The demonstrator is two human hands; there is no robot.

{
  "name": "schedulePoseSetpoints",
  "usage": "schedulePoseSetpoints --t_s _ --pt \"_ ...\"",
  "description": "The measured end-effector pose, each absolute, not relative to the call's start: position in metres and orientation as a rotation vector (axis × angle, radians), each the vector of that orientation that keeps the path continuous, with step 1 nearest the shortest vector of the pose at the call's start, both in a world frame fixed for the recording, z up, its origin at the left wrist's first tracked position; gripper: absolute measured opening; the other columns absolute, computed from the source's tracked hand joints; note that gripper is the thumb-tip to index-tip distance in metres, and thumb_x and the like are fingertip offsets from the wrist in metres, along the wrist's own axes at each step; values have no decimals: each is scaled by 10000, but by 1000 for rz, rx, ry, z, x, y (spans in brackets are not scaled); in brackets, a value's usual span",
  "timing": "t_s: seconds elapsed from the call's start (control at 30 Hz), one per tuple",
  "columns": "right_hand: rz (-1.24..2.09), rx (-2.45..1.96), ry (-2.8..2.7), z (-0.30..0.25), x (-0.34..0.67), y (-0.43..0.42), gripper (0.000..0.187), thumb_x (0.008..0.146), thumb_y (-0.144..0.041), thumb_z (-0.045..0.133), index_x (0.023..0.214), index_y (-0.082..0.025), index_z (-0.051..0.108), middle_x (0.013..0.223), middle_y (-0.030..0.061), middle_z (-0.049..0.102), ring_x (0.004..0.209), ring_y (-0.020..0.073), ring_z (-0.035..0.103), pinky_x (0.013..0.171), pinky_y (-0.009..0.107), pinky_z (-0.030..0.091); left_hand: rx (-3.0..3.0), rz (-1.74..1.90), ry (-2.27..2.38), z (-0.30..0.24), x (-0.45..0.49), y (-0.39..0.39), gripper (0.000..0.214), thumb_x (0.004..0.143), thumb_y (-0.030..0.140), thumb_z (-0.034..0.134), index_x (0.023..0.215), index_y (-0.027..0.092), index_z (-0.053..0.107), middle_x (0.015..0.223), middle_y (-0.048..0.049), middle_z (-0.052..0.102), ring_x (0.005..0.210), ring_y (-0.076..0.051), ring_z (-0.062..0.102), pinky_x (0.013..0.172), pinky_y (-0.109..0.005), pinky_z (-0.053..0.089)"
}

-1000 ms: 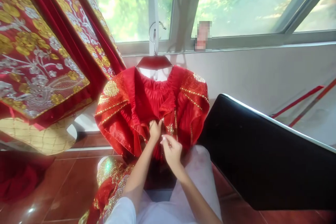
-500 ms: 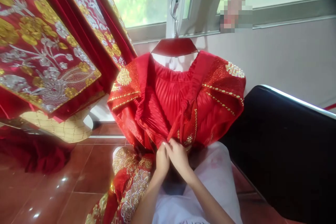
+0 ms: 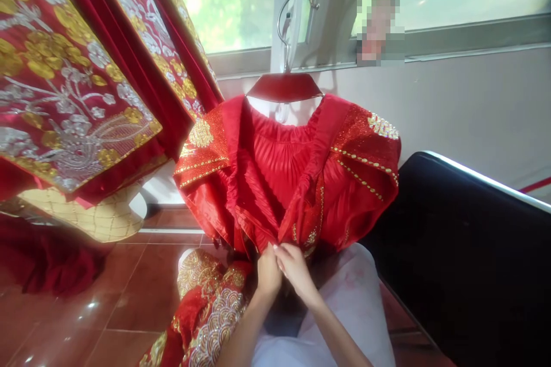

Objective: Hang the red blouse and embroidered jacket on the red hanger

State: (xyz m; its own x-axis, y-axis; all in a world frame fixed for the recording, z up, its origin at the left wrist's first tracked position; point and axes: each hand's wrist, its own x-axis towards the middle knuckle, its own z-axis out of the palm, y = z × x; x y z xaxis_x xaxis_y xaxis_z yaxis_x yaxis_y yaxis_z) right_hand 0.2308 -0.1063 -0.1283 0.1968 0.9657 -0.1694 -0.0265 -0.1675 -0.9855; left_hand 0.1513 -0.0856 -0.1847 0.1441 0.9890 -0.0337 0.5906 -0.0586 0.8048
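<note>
A red pleated garment with gold beaded trim hangs on a red hanger hooked at the window. My left hand and my right hand are pressed together at its lower front edge. Both hands are closed in a pinch on the fabric where the two front panels meet. My fingertips are partly buried in the folds. Below my left forearm, more red and gold embroidered cloth lies across my lap.
Embroidered red and gold robes hang at the left over a pale gold stand. A black box-like object fills the right. Red cloth lies on the tiled floor. A white wall sits under the window.
My hands have slid down the front of the garment to its lower edge and come together. The view shifted, so the garment now sits further right and lower than a second ago.
</note>
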Motion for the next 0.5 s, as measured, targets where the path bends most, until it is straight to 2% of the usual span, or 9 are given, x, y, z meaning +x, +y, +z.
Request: schedulePoseSetpoints --t_s 0.07,0.13,0.33,0.5 --pt "1473 -1218 -772 -128 232 -104 427 721 -468 605 472 -219 365 379 -68 309 362 66 239 409 232 168 1732 697 1529 -186 152 -84 247 919 214 314 735 220 479 738 -64 673 668 -196 646 639 -307 442" --pt "1633 -1094 -630 -125 232 -104 429 655 -465 663 455 -208 384 354 -93 254 344 39 164 397 226 106 1744 642 1544 -188 153 -83 247 906 187 326 726 203 494 740 -66 680 668 -185 644 637 -294 439" --pt "1517 -971 -482 -76 230 -97 431 583 -352 697 390 -202 343 341 -83 278 333 23 218 378 217 126 1787 585 1556 -187 162 -83 282 927 209 343 836 153 603 815 -86 712 725 -180 660 682 -282 456" --pt "1281 -969 -600 -14 228 -86 261 644 -360 690 528 -155 576 354 -85 326 334 28 236 368 206 130 1886 552 1530 -163 170 -81 289 927 210 361 856 156 636 815 -92 709 751 -199 666 730 -306 473"
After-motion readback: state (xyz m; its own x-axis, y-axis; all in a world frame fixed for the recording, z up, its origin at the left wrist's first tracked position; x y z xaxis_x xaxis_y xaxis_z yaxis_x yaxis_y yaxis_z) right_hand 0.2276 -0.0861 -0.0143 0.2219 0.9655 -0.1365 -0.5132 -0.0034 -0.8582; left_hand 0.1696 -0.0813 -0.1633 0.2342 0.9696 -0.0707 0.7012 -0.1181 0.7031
